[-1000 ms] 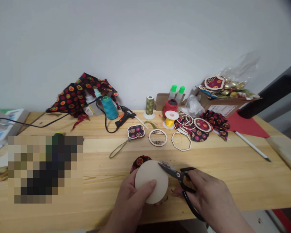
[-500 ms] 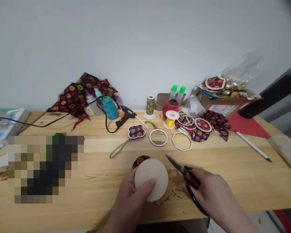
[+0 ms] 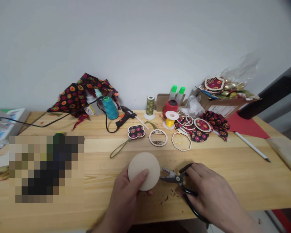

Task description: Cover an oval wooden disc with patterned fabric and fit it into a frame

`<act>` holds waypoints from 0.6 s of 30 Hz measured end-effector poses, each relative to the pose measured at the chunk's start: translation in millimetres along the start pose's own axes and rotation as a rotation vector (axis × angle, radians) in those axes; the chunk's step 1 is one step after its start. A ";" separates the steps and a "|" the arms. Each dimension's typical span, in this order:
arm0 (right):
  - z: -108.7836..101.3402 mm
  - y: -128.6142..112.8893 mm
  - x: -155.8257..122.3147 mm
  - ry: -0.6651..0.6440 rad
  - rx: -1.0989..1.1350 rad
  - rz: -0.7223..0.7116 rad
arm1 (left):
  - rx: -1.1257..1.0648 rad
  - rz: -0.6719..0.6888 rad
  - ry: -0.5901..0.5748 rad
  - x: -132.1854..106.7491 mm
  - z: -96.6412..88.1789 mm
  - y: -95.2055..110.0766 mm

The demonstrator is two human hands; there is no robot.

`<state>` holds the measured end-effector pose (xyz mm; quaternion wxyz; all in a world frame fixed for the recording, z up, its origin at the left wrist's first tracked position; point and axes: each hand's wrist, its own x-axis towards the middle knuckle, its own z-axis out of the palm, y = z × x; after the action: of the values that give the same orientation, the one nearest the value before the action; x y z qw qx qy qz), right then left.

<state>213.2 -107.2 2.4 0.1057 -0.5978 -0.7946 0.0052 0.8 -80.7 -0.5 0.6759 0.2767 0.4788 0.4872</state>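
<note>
A pale round disc (image 3: 151, 161) is pinched in my left hand (image 3: 126, 194), the thumb lying across its face and the fingers behind it. No fabric shows around the disc's rim from here. Black-handled scissors (image 3: 177, 179) are in my right hand (image 3: 208, 191), fingers through the loops. Their blades are spread and point left, close to the disc's right edge. Small dark scraps (image 3: 168, 196) lie on the wooden table (image 3: 99, 200) below the scissors.
Beyond my hands are a flower-shaped fabric piece (image 3: 136, 132), a round lattice frame (image 3: 158, 138) and an octagonal frame (image 3: 181, 141). Farther back stand a glue gun (image 3: 124, 116), a teal thread cone (image 3: 111, 108) and a yellow spool (image 3: 170, 121). A white pencil (image 3: 252, 146) lies right. A left patch is pixelated.
The disc has shifted slightly left and up, and the patterned fabric behind it has gone out of sight. The scissors have turned leftward and their blades have spread.
</note>
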 end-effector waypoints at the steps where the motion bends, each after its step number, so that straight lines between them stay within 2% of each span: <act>1: -0.6 1.6 -0.5 -0.017 0.005 -0.009 | -0.009 0.004 0.000 0.5 -0.5 0.2; 6: -1.9 7.2 -2.5 0.006 -0.057 0.009 | -0.053 -0.020 -0.010 1.3 -1.5 1.0; 13: -7.2 5.4 -0.2 0.001 -0.034 -0.101 | -0.062 -0.222 -0.157 -0.1 3.2 5.6; 18: -10.3 30.0 -3.2 -0.066 0.037 -0.064 | -0.063 -0.180 -0.142 -1.5 2.4 6.6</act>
<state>244.3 -102.9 7.9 0.0904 -0.5697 -0.8161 0.0364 0.3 -79.3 6.5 0.7576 0.2451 0.4369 0.4185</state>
